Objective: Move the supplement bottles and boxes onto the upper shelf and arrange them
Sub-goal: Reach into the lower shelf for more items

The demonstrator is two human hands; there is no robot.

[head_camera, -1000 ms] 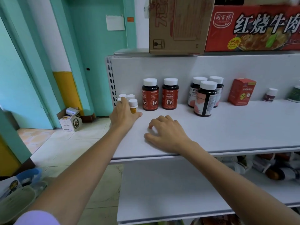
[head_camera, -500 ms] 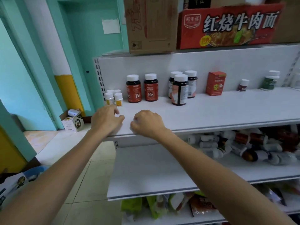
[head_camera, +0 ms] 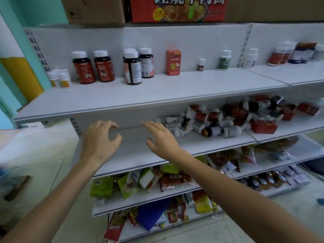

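Head camera is looking down along a smooth white metal rack (head_camera: 175, 41). We are holding both hands out, carrying nothing, in front of the left part of the second shelf (head_camera: 136, 155). Our left hand (head_camera: 100, 137) is hovering with fingers spread and loosely hooked. Our right hand (head_camera: 161, 139) is hovering with fingers nearly straight and relaxed, thumb apart.

Just right of the right hand, on that same shelf, a heap of supplement bottles (head_camera: 219, 120) is lying tipped over: glossy dark cylinders with white caps and red or white labels. Their long axes are running mostly level and crossing one another, caps pointing in mixed directions. A flat red box (head_camera: 263, 126) is lying at the heap's right edge, its long side running left to right.

On the upper shelf (head_camera: 157, 92), everything is standing upright, caps pointing up. From the left: small white-capped bottles (head_camera: 59, 78) in a cluster, two red-labelled bottles (head_camera: 84, 67) marked Fe, three dark bottles (head_camera: 132, 68) bunched together, a tall red carton (head_camera: 173, 62), a tiny bottle (head_camera: 201, 65) and a green-labelled bottle (head_camera: 224, 60).

Above, cardboard cartons (head_camera: 94, 9) are resting on the rack top. Below, crinkly snack packets (head_camera: 140, 183) are lying heaped.
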